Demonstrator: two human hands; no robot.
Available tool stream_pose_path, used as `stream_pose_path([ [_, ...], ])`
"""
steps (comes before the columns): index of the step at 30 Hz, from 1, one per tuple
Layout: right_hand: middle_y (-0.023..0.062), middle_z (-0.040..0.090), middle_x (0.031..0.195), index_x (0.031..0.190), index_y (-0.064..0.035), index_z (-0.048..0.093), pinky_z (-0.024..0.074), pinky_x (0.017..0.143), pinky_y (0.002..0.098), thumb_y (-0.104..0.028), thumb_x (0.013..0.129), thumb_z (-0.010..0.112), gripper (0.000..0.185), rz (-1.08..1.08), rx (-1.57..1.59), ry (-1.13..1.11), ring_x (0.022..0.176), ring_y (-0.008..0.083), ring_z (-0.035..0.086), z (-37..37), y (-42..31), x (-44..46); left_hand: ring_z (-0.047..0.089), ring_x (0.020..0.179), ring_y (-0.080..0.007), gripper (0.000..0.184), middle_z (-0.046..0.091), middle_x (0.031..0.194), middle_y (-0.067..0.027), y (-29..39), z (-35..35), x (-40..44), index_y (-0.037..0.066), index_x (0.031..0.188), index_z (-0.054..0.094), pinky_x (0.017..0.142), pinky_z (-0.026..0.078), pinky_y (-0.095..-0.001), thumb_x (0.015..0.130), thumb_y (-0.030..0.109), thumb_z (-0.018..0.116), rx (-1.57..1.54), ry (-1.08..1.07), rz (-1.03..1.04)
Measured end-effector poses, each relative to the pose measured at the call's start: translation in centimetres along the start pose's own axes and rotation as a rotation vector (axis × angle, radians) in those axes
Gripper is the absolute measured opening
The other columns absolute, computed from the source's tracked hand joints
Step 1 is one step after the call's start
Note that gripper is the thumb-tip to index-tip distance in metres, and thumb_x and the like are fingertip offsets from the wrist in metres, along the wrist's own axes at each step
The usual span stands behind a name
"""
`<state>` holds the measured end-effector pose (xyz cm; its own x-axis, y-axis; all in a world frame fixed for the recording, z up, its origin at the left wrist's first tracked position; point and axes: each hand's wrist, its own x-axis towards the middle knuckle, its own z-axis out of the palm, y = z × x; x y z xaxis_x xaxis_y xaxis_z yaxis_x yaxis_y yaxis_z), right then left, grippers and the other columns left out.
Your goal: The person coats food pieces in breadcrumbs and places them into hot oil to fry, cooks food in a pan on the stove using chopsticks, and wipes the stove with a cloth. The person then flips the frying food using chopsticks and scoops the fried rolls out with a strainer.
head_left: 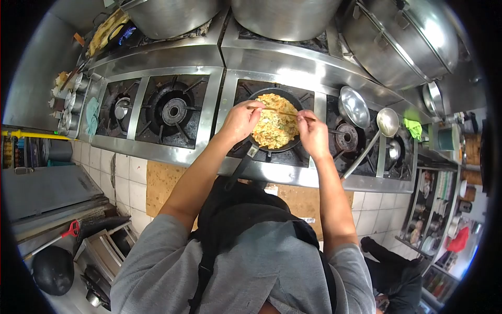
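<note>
A black frying pan sits on a burner in front of me, its handle pointing toward my body. A flat, yellow-orange mixture with green bits fills it, looking like an omelette or pancake. Above the food, a thin brown wooden stick, perhaps a chopstick, stretches between my hands. My left hand is closed on its left end, and my right hand pinches its right end. Whether it is one stick or two, I cannot tell.
Large steel pots stand along the back. To the right, a steel bowl and a long-handled ladle rest over burners. A blue flame burns at the back left. Another person's dark-clothed leg shows at lower right.
</note>
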<state>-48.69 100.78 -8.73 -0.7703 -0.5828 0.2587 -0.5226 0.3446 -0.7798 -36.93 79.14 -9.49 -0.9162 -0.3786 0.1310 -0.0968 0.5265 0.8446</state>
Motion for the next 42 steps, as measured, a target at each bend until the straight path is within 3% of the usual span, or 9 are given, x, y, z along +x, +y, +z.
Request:
stream_pose_path([
  [3, 0.0139, 0.072, 0.103, 0.100, 0.0014, 0.070, 0.0555, 0.075, 0.0373, -0.015, 0.097, 0.061, 0.019, 0.120, -0.072, -0.007, 0.083, 0.0369, 0.071, -0.8, 0.3, 0.8, 0.069, 0.083, -0.0193, 0.020, 0.073, 0.100, -0.0119, -0.1, -0.1, 0.6, 0.002, 0.112, 0.070, 0.077, 0.054, -0.0296, 0.100, 0.013, 0.057, 0.073, -0.001, 0.004],
  [6, 0.0189, 0.072, 0.091, 0.105, -0.0002, 0.070, 0.0559, 0.077, 0.0373, -0.016, 0.096, 0.061, 0.020, 0.114, 0.013, 0.056, 0.085, 0.0356, 0.072, -2.5, -0.7, 0.6, 0.070, 0.084, -0.0206, 0.020, 0.073, 0.101, -0.0127, 0.8, -0.2, 0.6, 0.003, 0.111, 0.070, 0.077, 0.055, -0.0303, 0.099, 0.013, 0.057, -0.005, -0.008, 0.000],
  [8, 0.0193, 0.072, 0.088, 0.106, -0.0008, 0.070, 0.0560, 0.077, 0.0372, -0.016, 0.096, 0.061, 0.020, 0.102, -0.016, 0.051, 0.086, 0.0348, 0.072, -2.4, 0.2, 0.6, 0.069, 0.089, -0.0336, 0.020, 0.071, 0.106, -0.0166, 1.1, 1.0, 1.0, 0.004, 0.110, 0.070, 0.081, 0.055, -0.0379, 0.097, 0.015, 0.059, -0.109, 0.002, 0.004],
  [16, 0.0178, 0.073, 0.093, 0.102, 0.0004, 0.069, 0.0567, 0.076, 0.0362, -0.013, 0.096, 0.060, 0.018, 0.049, -0.069, 0.083, 0.085, 0.0318, 0.074, -4.1, -1.6, -0.3, 0.070, 0.087, -0.0314, 0.020, 0.071, 0.105, -0.0164, 2.1, 1.5, 0.9, 0.005, 0.110, 0.070, 0.078, 0.055, -0.0366, 0.097, 0.015, 0.059, -0.102, 0.020, 0.023],
  [18, 0.0173, 0.074, 0.093, 0.102, -0.0001, 0.070, 0.0568, 0.075, 0.0361, -0.012, 0.095, 0.060, 0.017, 0.107, -0.058, 0.045, 0.084, 0.0308, 0.074, -4.4, -1.2, -1.2, 0.069, 0.082, -0.0222, 0.018, 0.072, 0.097, -0.0138, 2.4, 2.4, -0.1, 0.004, 0.111, 0.070, 0.074, 0.054, -0.0332, 0.098, 0.010, 0.058, -0.148, -0.060, 0.029],
  [22, 0.0173, 0.074, 0.093, 0.103, -0.0009, 0.070, 0.0568, 0.075, 0.0356, -0.012, 0.096, 0.060, 0.016, 0.106, -0.169, 0.045, 0.083, 0.0310, 0.074, -3.5, 1.0, -1.5, 0.068, 0.083, -0.0176, 0.019, 0.072, 0.100, -0.0113, 1.7, 2.9, -0.1, 0.002, 0.112, 0.069, 0.074, 0.053, -0.0307, 0.098, 0.006, 0.058, 0.015, -0.083, 0.031],
  [27, 0.0174, 0.073, 0.089, 0.103, -0.0020, 0.070, 0.0565, 0.074, 0.0367, -0.013, 0.096, 0.061, 0.016, 0.114, -0.085, 0.081, 0.082, 0.0327, 0.074, -3.9, -1.0, -2.5, 0.068, 0.082, -0.0194, 0.019, 0.070, 0.098, -0.0120, 1.8, 2.1, -1.6, 0.001, 0.113, 0.068, 0.075, 0.054, -0.0306, 0.099, 0.009, 0.059, -0.179, -0.026, 0.024],
  [30, 0.0179, 0.073, 0.090, 0.104, -0.0032, 0.070, 0.0560, 0.073, 0.0367, -0.014, 0.096, 0.061, 0.016, 0.145, 0.051, 0.032, 0.080, 0.0340, 0.073, -2.3, 0.3, -3.1, 0.068, 0.082, -0.0198, 0.018, 0.070, 0.099, -0.0125, 1.8, 1.7, -2.3, 0.001, 0.112, 0.069, 0.076, 0.055, -0.0307, 0.100, 0.009, 0.057, 0.030, -0.014, 0.068],
  [42, 0.0209, 0.071, 0.089, 0.106, -0.0058, 0.070, 0.0562, 0.072, 0.0396, -0.015, 0.095, 0.062, 0.016, 0.067, -0.141, 0.045, 0.079, 0.0366, 0.071, -1.6, 0.2, -1.6, 0.066, 0.079, -0.0187, 0.020, 0.069, 0.099, -0.0121, 0.8, 1.2, -2.9, 0.002, 0.114, 0.069, 0.073, 0.053, -0.0296, 0.099, 0.008, 0.057, 0.032, 0.026, 0.026],
])
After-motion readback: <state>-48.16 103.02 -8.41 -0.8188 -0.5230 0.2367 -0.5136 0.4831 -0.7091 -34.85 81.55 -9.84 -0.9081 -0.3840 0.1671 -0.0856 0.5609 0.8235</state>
